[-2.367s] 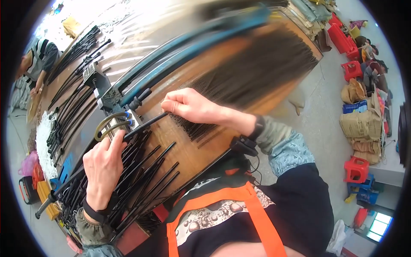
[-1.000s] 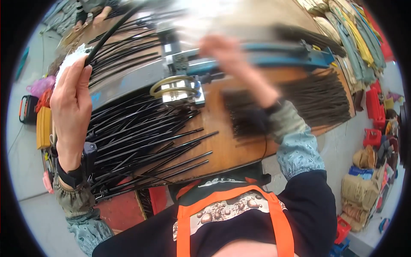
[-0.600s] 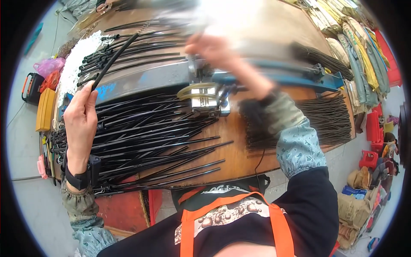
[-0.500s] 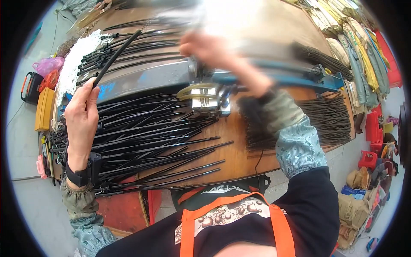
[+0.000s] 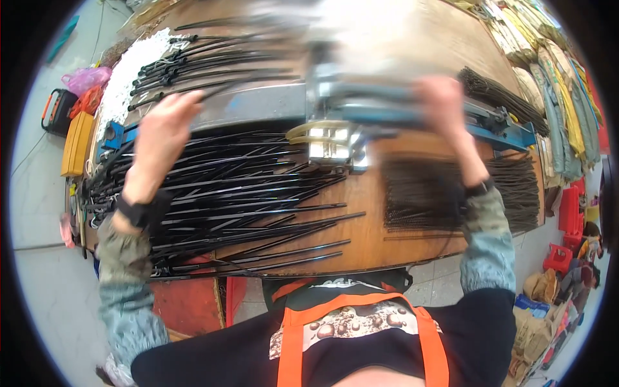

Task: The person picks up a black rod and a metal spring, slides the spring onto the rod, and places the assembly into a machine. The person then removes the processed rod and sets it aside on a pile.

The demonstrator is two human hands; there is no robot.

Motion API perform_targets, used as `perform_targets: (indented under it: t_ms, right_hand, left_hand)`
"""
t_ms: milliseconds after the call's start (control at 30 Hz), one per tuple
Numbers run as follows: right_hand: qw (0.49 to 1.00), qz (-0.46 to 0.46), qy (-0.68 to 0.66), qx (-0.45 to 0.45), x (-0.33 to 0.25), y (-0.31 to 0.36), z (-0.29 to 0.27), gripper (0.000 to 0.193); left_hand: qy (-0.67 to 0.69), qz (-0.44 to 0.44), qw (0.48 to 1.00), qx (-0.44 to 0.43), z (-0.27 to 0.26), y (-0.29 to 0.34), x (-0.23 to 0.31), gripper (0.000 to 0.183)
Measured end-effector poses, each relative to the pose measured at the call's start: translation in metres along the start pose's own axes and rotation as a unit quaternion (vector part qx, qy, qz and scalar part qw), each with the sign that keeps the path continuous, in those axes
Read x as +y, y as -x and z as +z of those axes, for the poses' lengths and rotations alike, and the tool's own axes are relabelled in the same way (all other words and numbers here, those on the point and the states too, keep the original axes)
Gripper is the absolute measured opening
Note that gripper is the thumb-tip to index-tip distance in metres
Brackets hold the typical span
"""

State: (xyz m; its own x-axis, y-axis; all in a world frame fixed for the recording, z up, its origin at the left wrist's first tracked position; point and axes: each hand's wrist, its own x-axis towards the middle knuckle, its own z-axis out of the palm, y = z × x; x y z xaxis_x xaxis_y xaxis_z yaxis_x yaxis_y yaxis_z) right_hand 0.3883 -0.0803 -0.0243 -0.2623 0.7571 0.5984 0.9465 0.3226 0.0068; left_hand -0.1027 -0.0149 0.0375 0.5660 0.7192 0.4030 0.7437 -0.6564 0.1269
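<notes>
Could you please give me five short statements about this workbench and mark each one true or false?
1. The left hand is left of the metal block with yellowish tubing. True.
2. The right hand rests on the apron. False: it appears against the blue rail, too blurred to tell what it holds.
3. The dark brown bundle lies to the right of the heap of black rods. True.
4. The yellow box is at the right side of the picture. False: it is at the left.
5. The apron's straps are orange. True.
</notes>
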Motion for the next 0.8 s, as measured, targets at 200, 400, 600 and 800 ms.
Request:
perform_targets:
  t_ms: [200,400,600,800]
  right_hand:
    - [0.999,0.028,0.018,0.0,0.035,0.041,-0.029,0.005]
    - [0.998,0.06,-0.029,0.001,0.022,0.038,-0.015,0.012]
    - [0.998,0.048,-0.039,0.001,0.01,0.03,-0.006,0.012]
    - [0.998,0.05,-0.023,-0.017,0.003,0.028,-0.009,0.008]
  left_hand:
    - [0.09,0.187,0.977,0.042,0.095,-0.074,0.067,0.015]
    - [0.077,0.143,0.987,0.002,0.086,-0.075,0.073,0.017]
    - [0.107,0.093,0.99,-0.01,0.099,-0.065,0.061,0.017]
    - [0.137,0.128,0.973,0.133,0.114,-0.061,0.052,0.014]
